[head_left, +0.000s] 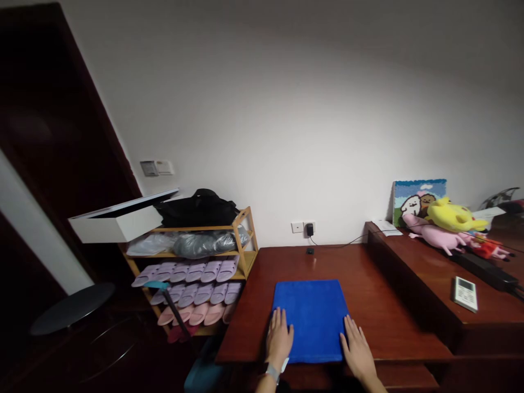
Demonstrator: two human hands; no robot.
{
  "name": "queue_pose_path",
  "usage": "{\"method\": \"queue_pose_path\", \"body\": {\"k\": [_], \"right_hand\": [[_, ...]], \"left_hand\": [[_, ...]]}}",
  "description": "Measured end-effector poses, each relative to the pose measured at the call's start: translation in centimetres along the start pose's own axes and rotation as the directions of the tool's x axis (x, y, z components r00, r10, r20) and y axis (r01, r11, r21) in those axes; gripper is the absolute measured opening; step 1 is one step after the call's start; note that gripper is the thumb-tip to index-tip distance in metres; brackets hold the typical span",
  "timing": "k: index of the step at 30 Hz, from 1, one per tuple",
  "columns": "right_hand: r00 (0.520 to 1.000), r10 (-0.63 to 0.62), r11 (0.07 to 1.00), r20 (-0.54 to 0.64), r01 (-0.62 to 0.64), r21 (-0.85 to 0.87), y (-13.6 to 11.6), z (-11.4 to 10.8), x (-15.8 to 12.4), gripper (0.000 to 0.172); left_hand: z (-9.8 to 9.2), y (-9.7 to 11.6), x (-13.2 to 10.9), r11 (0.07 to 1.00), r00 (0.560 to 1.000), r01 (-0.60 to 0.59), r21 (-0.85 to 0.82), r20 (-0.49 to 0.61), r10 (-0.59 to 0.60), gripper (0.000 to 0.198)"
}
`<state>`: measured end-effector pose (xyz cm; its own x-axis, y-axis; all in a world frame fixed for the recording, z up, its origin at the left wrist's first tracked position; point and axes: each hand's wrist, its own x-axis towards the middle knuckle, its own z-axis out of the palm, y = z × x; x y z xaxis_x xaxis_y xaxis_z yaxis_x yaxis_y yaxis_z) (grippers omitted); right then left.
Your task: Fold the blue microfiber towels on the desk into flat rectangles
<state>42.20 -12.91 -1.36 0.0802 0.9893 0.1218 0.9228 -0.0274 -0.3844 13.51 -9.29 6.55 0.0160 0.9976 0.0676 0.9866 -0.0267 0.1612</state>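
Note:
A folded blue towel (311, 314) lies flat on the dark red wooden table (368, 295), near its front edge. My left hand (279, 337) rests palm down on the towel's near left corner, fingers stretched out. My right hand (357, 349) lies flat on the near right corner, fingers also extended. Neither hand holds anything. A watch or band sits on my left wrist.
A wooden shoe rack (241, 256) with several pale slippers stands left of the table, a white box (118, 221) and black bag (200, 210) on top. A raised shelf at right carries plush toys (446, 224), a remote (465, 293) and a black bar. A charger (310, 230) is plugged into the wall.

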Motion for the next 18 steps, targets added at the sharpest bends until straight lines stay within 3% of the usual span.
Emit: {"method": "queue_pose_path", "body": {"k": [2, 5, 7, 9, 12, 15, 18], "right_hand": [[1.0, -0.016, 1.0, -0.003, 0.016, 0.012, 0.2, 0.0, 0.0, 0.072], [0.999, -0.04, 0.999, -0.003, 0.04, 0.018, 0.3, -0.1, -0.2, 0.069], [0.999, -0.048, 0.999, 0.001, 0.048, 0.013, 0.3, -0.2, -0.2, 0.067], [0.998, -0.059, 0.998, -0.006, 0.059, 0.002, 0.4, 0.0, -0.2, 0.066], [0.996, -0.074, 0.997, -0.047, 0.073, -0.017, 0.5, 0.5, -0.1, 0.065], [0.996, -0.056, 0.998, -0.066, 0.054, -0.029, 0.5, 1.0, 0.0, 0.066], [0.998, -0.036, 0.999, -0.061, 0.034, -0.026, 0.3, 1.0, 0.0, 0.067]], "left_hand": [[0.3, 4.1, 0.0, 0.985, 0.987, -0.16, -0.066, -0.035, 0.158, 0.062], [1.5, 10.1, -0.7, 0.907, 0.927, -0.374, -0.194, -0.044, 0.373, 0.059], [2.6, 12.6, -1.4, 0.871, 0.9, -0.428, -0.241, -0.029, 0.435, 0.061], [3.5, 13.1, -2.0, 0.861, 0.888, -0.448, -0.241, -0.013, 0.459, 0.06], [4.5, 10.2, -2.5, 0.871, 0.885, -0.462, -0.169, -0.03, 0.464, 0.057], [4.8, 4.3, -2.8, 0.925, 0.926, -0.376, -0.053, -0.057, 0.373, 0.059], [4.8, -2.0, -3.3, 0.977, 0.97, -0.21, 0.039, -0.116, 0.213, 0.061]]}}
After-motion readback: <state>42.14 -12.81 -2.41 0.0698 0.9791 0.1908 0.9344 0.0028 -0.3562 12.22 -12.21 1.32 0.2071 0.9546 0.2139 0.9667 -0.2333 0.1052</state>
